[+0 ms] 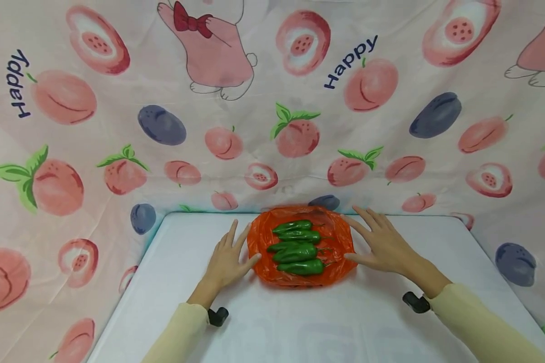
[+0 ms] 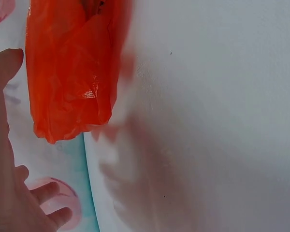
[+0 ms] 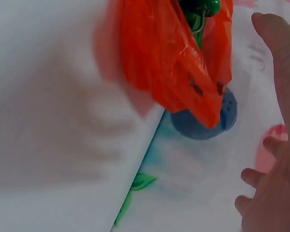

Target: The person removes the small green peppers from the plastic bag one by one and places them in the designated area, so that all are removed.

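Several green peppers (image 1: 298, 252) lie in a row inside an orange-red plastic bag (image 1: 263, 276) whose edges are spread open around them. At the bag's left side is my left hand (image 1: 224, 259), fingers spread and thumb near the rim. My right hand (image 1: 383, 247) is spread at the opposite side, thumb toward the bag. Neither hand grips anything. In the left wrist view the bag (image 2: 72, 72) shows its crumpled side beside the thumb; whether it touches cannot be told. The right wrist view shows pepper stems above the bag's folds (image 3: 159, 53), with the hand apart from them.
The bag sits toward the back of a white table (image 1: 300, 322). Behind the table hangs a pink cloth (image 1: 254, 116) printed with peaches and plums. A small black device (image 1: 218, 316) is at the left wrist, another black device (image 1: 416, 302) at the right.
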{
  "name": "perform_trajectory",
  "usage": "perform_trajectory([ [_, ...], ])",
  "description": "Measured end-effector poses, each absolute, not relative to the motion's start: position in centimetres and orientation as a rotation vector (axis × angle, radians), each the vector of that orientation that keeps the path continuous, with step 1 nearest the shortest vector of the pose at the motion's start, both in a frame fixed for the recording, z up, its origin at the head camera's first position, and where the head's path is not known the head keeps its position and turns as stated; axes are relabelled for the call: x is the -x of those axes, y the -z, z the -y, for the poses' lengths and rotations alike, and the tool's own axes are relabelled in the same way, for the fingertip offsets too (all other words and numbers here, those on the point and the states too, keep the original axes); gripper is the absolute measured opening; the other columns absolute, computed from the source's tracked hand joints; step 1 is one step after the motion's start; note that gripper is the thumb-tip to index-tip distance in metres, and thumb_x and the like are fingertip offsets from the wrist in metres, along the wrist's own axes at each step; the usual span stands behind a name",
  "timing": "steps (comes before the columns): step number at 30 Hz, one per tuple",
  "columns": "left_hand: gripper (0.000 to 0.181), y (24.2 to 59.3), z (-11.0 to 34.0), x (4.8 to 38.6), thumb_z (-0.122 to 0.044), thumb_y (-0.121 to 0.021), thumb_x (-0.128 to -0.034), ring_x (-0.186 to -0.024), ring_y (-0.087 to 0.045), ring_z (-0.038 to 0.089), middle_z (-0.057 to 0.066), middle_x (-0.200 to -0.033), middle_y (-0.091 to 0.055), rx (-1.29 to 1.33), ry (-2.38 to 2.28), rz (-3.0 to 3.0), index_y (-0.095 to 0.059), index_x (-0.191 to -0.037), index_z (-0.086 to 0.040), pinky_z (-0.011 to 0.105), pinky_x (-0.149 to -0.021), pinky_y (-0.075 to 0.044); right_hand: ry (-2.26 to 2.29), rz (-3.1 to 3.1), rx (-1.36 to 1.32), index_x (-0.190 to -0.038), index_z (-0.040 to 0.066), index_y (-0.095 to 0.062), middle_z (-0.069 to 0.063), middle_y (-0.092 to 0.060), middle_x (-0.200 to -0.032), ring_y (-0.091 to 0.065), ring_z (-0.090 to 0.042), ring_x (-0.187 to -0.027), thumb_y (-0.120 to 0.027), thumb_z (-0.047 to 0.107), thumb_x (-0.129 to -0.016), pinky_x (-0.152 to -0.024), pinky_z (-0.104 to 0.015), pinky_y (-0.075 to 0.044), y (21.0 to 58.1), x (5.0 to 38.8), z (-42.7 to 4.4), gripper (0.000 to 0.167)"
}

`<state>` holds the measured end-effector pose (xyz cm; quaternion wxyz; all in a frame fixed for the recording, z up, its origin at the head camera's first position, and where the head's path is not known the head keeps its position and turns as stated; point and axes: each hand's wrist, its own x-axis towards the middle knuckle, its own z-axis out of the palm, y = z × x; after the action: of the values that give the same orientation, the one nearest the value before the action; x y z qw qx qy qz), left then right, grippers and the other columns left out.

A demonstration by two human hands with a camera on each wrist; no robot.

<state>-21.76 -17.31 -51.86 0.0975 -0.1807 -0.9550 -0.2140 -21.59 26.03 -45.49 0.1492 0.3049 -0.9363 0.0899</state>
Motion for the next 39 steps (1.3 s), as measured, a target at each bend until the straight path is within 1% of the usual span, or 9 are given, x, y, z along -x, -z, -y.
perform_trajectory([
  [7, 0.088, 51.4, 16.8, 21.3, -0.063, -0.062, -0.0934, -0.133, -0.045, 0.055, 0.018, -0.169, -0.015, 0.486, 0.805, 2.859, -0.023, -0.165, -0.031, 0.073, -0.105, -0.038, -0.331, 2.617, -1.007, -0.156, 0.018, -0.044, -0.023, -0.035, -0.159, -0.040, -0.050, -0.136, -0.081, 0.056, -0.081, -0.109, -0.069, -0.035, 45.6, 22.4, -23.9, 0.092],
  [15, 0.088, 51.9, 16.6, 21.1, -0.061, -0.062, -0.0946, -0.137, -0.044, 0.052, 0.020, -0.167, -0.019, 0.478, 0.964, 2.908, -0.017, -0.165, -0.036, 0.070, -0.105, -0.040, -0.455, 2.683, -1.091, -0.157, 0.026, -0.043, -0.019, -0.036, -0.160, -0.041, -0.044, -0.136, -0.083, 0.051, -0.082, -0.105, -0.067, -0.042, 45.6, 23.0, -21.4, 0.089],
  [17, 0.088, 52.1, 16.5, 21.2, -0.059, -0.064, -0.0944, -0.130, -0.053, 0.047, 0.021, -0.165, -0.023, 0.489, 1.023, 2.887, -0.017, -0.165, -0.034, 0.067, -0.102, -0.045, -0.470, 2.696, -1.109, -0.157, 0.027, -0.043, -0.018, -0.037, -0.160, -0.042, -0.045, -0.136, -0.082, 0.053, -0.083, -0.104, -0.067, -0.043, 45.5, 23.2, -20.7, 0.087],
  [20, 0.089, 52.4, 16.4, 21.4, -0.053, -0.067, -0.0949, -0.108, -0.063, 0.034, 0.021, -0.159, -0.031, 0.538, 1.079, 2.831, -0.018, -0.166, -0.029, 0.054, -0.093, -0.055, -0.489, 2.715, -1.142, -0.156, 0.026, -0.044, -0.017, -0.039, -0.159, -0.041, -0.044, -0.138, -0.080, 0.054, -0.084, -0.105, -0.068, -0.041, 45.3, 23.6, -19.8, 0.085],
  [22, 0.089, 52.4, 16.3, 21.6, -0.047, -0.069, -0.0949, -0.095, -0.062, 0.028, 0.019, -0.155, -0.037, 0.574, 1.104, 2.794, -0.019, -0.166, -0.025, 0.043, -0.084, -0.057, -0.503, 2.736, -1.160, -0.155, 0.025, -0.046, -0.015, -0.042, -0.157, -0.042, -0.042, -0.139, -0.080, 0.053, -0.085, -0.107, -0.068, -0.040, 45.3, 23.8, -19.2, 0.083],
  [24, 0.089, 52.4, 16.2, 21.7, -0.043, -0.071, -0.0950, -0.088, -0.058, 0.025, 0.018, -0.152, -0.041, 0.602, 1.124, 2.766, -0.020, -0.165, -0.021, 0.037, -0.077, -0.053, -0.522, 2.767, -1.176, -0.154, 0.024, -0.047, -0.013, -0.045, -0.155, -0.042, -0.038, -0.140, -0.081, 0.051, -0.086, -0.107, -0.068, -0.039, 45.3, 24.0, -18.7, 0.081],
  [27, 0.089, 52.4, 16.1, 21.6, -0.039, -0.072, -0.0945, -0.085, -0.056, 0.025, 0.020, -0.148, -0.045, 0.612, 1.148, 2.752, -0.021, -0.165, -0.018, 0.032, -0.073, -0.050, -0.550, 2.822, -1.193, -0.153, 0.024, -0.049, -0.008, -0.049, -0.152, -0.046, -0.033, -0.138, -0.082, 0.047, -0.085, -0.106, -0.064, -0.043, 45.5, 24.2, -18.0, 0.079],
  [33, 0.090, 52.4, 16.0, 21.4, -0.034, -0.074, -0.0934, -0.082, -0.056, 0.026, 0.020, -0.137, -0.051, 0.598, 1.168, 2.749, -0.022, -0.165, -0.017, 0.030, -0.068, -0.050, -0.642, 2.914, -1.246, -0.152, 0.028, -0.049, 0.000, -0.053, -0.148, -0.049, -0.027, -0.133, -0.082, 0.040, -0.087, -0.105, -0.055, -0.048, 45.6, 24.6, -16.1, 0.074],
  [39, 0.087, 52.3, 15.8, 21.4, -0.030, -0.077, -0.0920, -0.082, -0.055, 0.023, 0.017, -0.130, -0.053, 0.569, 1.198, 2.763, -0.027, -0.163, -0.018, 0.028, -0.067, -0.050, -0.674, 3.005, -1.308, -0.151, 0.026, -0.051, -0.001, -0.055, -0.146, -0.051, -0.024, -0.129, -0.083, 0.034, -0.088, -0.105, -0.052, -0.048, 45.8, 25.4, -14.7, 0.071],
])
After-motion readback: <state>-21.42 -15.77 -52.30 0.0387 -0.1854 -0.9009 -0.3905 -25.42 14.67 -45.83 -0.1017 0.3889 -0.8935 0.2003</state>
